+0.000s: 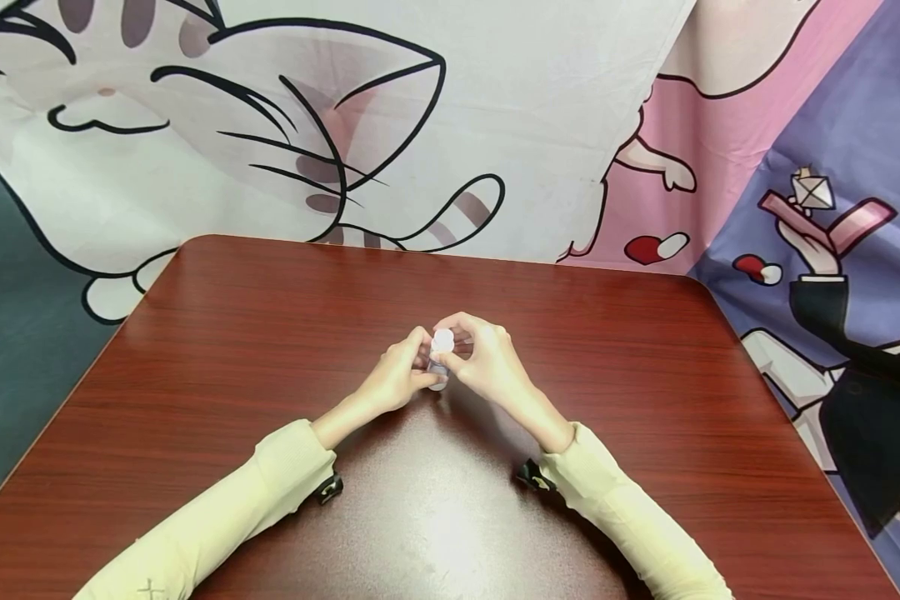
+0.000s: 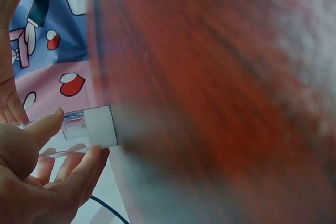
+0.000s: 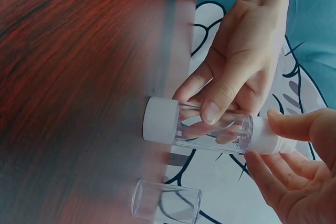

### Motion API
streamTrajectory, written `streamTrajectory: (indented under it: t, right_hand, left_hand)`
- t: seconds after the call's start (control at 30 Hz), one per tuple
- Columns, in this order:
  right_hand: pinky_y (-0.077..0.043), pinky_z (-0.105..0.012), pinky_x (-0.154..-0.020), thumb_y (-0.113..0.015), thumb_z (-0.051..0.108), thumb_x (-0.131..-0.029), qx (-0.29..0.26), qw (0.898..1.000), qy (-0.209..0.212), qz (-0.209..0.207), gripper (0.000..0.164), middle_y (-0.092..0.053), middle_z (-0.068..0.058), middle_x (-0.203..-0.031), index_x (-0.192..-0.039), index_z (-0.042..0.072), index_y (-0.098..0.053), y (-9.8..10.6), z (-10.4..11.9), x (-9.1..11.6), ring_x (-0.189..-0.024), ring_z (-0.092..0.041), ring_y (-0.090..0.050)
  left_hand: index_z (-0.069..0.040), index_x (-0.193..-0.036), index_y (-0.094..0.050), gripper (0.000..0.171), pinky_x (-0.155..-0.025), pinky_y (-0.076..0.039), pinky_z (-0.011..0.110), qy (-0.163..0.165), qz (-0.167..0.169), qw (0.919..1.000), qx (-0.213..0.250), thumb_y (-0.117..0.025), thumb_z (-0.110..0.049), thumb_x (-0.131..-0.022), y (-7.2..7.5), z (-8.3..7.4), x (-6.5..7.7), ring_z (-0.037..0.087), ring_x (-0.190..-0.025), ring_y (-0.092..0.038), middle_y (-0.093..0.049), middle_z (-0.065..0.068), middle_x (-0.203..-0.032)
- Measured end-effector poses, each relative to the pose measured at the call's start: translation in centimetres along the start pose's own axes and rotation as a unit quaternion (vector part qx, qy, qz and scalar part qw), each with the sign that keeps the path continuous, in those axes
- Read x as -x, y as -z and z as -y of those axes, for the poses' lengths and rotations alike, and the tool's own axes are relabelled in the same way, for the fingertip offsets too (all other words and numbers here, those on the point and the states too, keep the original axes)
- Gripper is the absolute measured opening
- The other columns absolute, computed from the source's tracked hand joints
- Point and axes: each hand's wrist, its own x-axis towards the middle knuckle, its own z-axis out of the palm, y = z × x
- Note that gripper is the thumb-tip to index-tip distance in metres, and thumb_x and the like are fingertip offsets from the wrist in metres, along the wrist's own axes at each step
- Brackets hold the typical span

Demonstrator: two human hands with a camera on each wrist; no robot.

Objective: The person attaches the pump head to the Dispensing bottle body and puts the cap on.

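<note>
A clear cylindrical pump bottle (image 3: 210, 142) with a white base (image 3: 160, 120) and a white pump top (image 3: 264, 136) stands upright on the table. My left hand (image 1: 396, 372) grips its clear body, thumb on one side and fingers on the other. Up at the white top, my right hand (image 1: 490, 362) pinches the collar between thumb and fingers. In the right wrist view a clear cap (image 3: 165, 202) stands on the table beside the bottle; in the head view the right hand mostly hides it. The left wrist view shows the white base (image 2: 101, 127) low between the left fingers.
The brown wooden table (image 1: 300, 308) has rounded far corners. Behind it hangs a cloth (image 1: 540, 125) printed with cartoon figures. A black wrist device (image 1: 328, 488) sits under the left sleeve, and another (image 1: 532, 475) under the right sleeve.
</note>
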Motion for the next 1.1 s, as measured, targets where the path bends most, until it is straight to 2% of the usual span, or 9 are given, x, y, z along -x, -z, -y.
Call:
streamTrajectory:
  t: [0.3,0.63,0.9,1.1]
  right_hand:
    - [-0.058,-0.026,-0.075,-0.077,0.006,-0.079,-0.037,0.999,-0.016,0.026,0.028,-0.072,-0.008,-0.098,-0.104,0.005,-0.066,0.19,-0.53,-0.20,-0.084,-0.019,-0.072]
    - [-0.057,-0.025,-0.078,-0.077,0.009,-0.080,-0.030,0.998,0.008,0.051,0.030,-0.071,-0.006,-0.097,-0.107,0.002,-0.065,0.60,-0.75,-0.37,-0.086,-0.018,-0.070]
    - [-0.057,-0.023,-0.078,-0.077,0.009,-0.080,-0.043,0.998,0.001,0.054,0.031,-0.070,-0.007,-0.099,-0.108,0.007,-0.064,0.63,-0.80,-0.27,-0.087,-0.018,-0.070]
    - [-0.057,-0.026,-0.079,-0.077,0.008,-0.080,-0.050,0.997,0.004,0.050,0.032,-0.070,-0.008,-0.098,-0.109,0.006,-0.064,0.64,-0.88,-0.20,-0.087,-0.019,-0.070]
  left_hand:
    - [-0.007,-0.104,-0.048,0.035,-0.079,-0.055,0.036,-0.001,0.012,0.9999,0.000,-0.075,-0.013,-0.083,0.14,-0.07,0.00,0.023,-0.092,-0.069,-0.070,0.013,-0.099]
    - [-0.007,-0.104,-0.047,0.035,-0.079,-0.055,0.036,-0.002,0.015,0.9999,0.002,-0.075,-0.012,-0.083,0.17,0.00,-0.06,0.022,-0.092,-0.069,-0.071,0.012,-0.100]
    - [-0.006,-0.104,-0.047,0.035,-0.079,-0.055,0.035,-0.004,0.016,0.9998,0.009,-0.075,-0.011,-0.083,0.21,-0.01,-0.06,0.022,-0.092,-0.070,-0.072,0.012,-0.099]
    - [-0.006,-0.104,-0.047,0.035,-0.079,-0.055,0.035,-0.002,0.018,0.9997,0.014,-0.074,-0.010,-0.083,0.20,-0.01,-0.07,0.023,-0.092,-0.070,-0.072,0.012,-0.099]
